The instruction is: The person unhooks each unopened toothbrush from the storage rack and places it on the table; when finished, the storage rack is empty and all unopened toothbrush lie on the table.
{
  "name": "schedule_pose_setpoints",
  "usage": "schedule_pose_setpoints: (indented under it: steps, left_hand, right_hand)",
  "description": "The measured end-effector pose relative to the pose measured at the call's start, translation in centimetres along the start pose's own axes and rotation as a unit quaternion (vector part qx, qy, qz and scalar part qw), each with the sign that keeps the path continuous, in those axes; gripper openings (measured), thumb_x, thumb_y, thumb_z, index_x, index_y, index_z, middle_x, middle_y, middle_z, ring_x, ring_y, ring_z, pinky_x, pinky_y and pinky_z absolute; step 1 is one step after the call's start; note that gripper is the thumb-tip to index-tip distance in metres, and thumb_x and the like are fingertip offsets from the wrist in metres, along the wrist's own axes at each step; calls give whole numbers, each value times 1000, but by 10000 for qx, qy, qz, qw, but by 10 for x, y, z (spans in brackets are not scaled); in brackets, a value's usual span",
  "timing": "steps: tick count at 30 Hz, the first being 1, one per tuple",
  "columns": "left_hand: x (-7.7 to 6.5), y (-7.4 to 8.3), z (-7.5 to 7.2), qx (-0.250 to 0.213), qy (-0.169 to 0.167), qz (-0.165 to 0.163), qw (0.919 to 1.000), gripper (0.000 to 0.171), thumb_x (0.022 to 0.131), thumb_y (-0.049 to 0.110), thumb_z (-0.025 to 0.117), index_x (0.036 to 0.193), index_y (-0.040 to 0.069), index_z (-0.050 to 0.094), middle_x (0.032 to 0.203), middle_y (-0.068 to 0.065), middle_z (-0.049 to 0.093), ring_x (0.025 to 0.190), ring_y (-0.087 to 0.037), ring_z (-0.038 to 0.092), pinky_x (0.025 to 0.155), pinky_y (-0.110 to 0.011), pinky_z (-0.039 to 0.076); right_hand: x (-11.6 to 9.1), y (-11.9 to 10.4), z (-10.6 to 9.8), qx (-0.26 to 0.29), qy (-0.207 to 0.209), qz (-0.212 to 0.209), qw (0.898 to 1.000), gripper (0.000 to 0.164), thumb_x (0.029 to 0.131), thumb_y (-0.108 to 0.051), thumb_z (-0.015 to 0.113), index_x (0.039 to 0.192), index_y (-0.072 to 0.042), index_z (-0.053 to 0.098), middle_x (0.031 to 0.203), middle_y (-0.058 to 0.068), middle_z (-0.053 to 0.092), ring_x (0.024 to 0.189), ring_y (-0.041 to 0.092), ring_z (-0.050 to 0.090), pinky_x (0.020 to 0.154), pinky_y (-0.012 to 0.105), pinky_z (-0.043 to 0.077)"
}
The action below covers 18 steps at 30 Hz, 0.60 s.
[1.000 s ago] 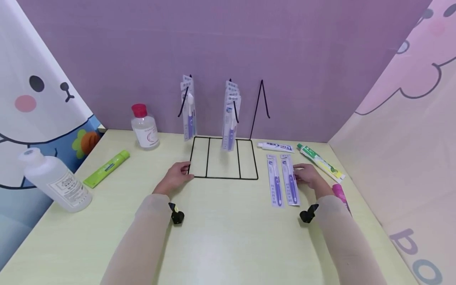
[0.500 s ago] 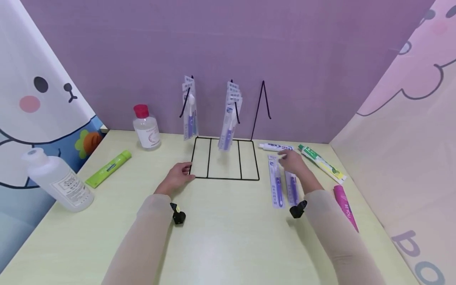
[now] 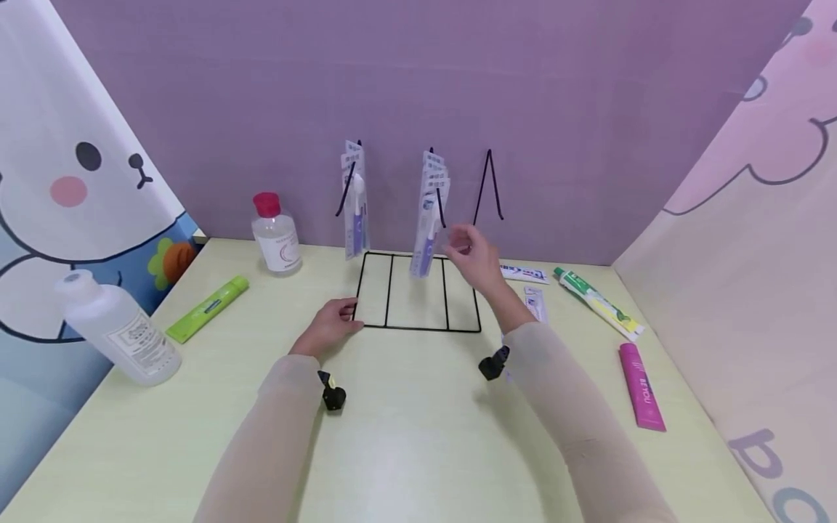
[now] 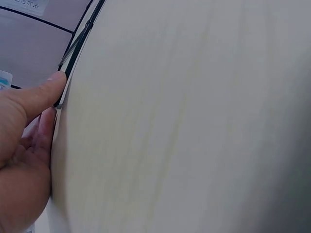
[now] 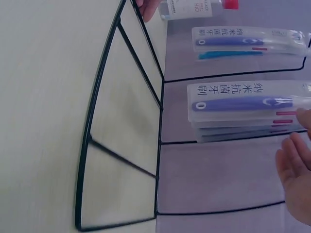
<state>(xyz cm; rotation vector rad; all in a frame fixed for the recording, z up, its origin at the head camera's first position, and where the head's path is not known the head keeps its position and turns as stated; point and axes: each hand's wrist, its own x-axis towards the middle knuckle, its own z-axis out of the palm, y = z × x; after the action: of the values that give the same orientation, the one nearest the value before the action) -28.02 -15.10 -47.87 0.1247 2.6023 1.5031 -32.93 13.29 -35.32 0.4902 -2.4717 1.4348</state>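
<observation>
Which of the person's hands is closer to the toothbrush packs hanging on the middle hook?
The right hand, just beside the toothbrush packs on their right; contact is unclear. The left hand is farther off, down at the front left corner of the wire rack.

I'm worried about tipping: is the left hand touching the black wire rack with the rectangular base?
Touching: in the left wrist view, the left hand has its thumb right against the black wire rack, with no gap visible.
</observation>
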Motion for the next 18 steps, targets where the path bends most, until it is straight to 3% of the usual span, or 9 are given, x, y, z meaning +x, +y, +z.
schedule_pose_setpoints:
  steps: [8,18]
  left_hand:
    - [1,0,1,89,26,-93,9999,58,83,9,66,134,-1,40,121,-18,47,108,-28,44,94,-40,37]
    - [-1,4,0,135,19,-202,9997,59,83,10,66,135,1,39,121,-16,47,108,-27,44,94,-39,36]
  right_hand:
    - [16,-7,28,916,421,-145,9948,38,80,-2,66,115,1,51,97,12,58,89,19,55,78,27,46]
    - [11,-18,30,1544,488,-20,9868,31,85,0,58,115,1,51,99,13,58,90,22,56,79,30,47]
